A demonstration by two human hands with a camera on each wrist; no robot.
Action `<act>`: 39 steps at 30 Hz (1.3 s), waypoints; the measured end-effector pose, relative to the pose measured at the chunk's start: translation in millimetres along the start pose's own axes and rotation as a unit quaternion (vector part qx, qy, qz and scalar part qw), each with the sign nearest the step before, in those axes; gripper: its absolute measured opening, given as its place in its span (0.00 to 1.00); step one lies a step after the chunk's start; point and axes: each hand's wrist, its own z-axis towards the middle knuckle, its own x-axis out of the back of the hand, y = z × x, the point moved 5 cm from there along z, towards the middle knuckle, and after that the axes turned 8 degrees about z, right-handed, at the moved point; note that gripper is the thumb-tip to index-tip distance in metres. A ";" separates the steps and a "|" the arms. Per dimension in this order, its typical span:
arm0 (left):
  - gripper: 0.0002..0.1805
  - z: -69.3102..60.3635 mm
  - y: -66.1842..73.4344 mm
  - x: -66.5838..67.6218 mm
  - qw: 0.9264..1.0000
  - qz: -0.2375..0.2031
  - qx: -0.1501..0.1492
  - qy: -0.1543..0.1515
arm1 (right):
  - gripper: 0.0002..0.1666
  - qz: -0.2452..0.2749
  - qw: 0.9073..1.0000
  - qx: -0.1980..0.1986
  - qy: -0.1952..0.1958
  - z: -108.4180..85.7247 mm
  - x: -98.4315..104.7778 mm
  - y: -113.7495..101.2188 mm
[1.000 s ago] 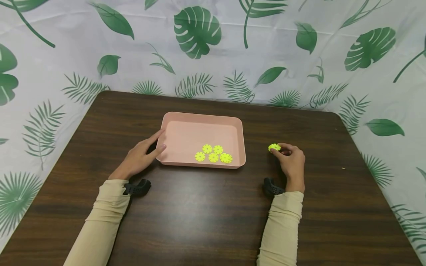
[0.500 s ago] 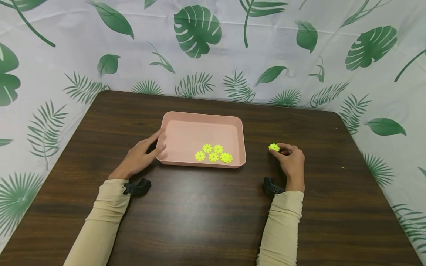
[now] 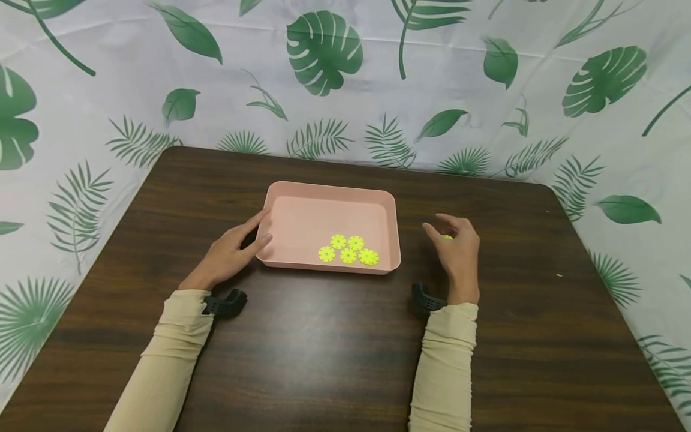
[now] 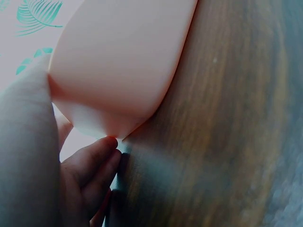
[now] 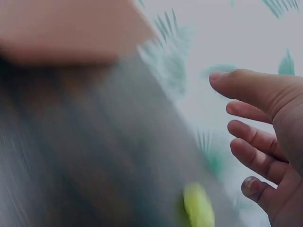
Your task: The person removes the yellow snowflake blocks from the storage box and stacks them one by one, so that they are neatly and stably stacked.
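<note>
A pink rectangular tray (image 3: 329, 219) lies on the table. My left hand (image 3: 224, 258) holds its left end, with the thumb over the rim and the fingertips (image 4: 102, 153) against the outer wall. Several yellow-green notched plastic discs (image 3: 348, 255) lie flat in the tray's near right part. My right hand (image 3: 459, 255) is right of the tray, thumb and fingers apart, with nothing between them. Behind it, mostly hidden in the head view, sits more yellow-green plastic (image 3: 447, 237). The right wrist view shows this piece (image 5: 199, 205) blurred on the table, apart from the fingers.
The dark wood-grain table (image 3: 313, 360) runs up to a white cloth backdrop (image 3: 372, 66) printed with green leaves. A small pale speck (image 3: 559, 275) lies at the right. Each wrist wears a black band, and the sleeves are beige.
My right hand has let go of the yellow-green discs it pinched and has moved left toward the tray, its fingers spreading. The left hand and the tray have stayed in place.
</note>
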 end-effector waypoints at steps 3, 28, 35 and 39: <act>0.38 0.4 0.7 -1.2 1.000 -0.002 -0.003 -0.003 | 0.23 0.011 0.998 0.045 -0.032 2.1 -27.1 -29.2; 0.38 4.9 -1.3 -3.1 1.000 0.004 0.000 0.000 | 0.21 -0.048 0.937 0.059 -0.341 -19.2 -137.6 -69.3; 0.38 3.1 -1.8 -2.0 1.000 0.002 0.002 0.001 | 0.21 -0.045 0.935 0.064 -0.347 -19.9 -141.0 -68.8; 0.39 2.5 -2.1 0.0 1.000 0.002 0.000 0.005 | 0.19 -0.054 0.934 0.071 -0.347 -19.4 -144.1 -69.5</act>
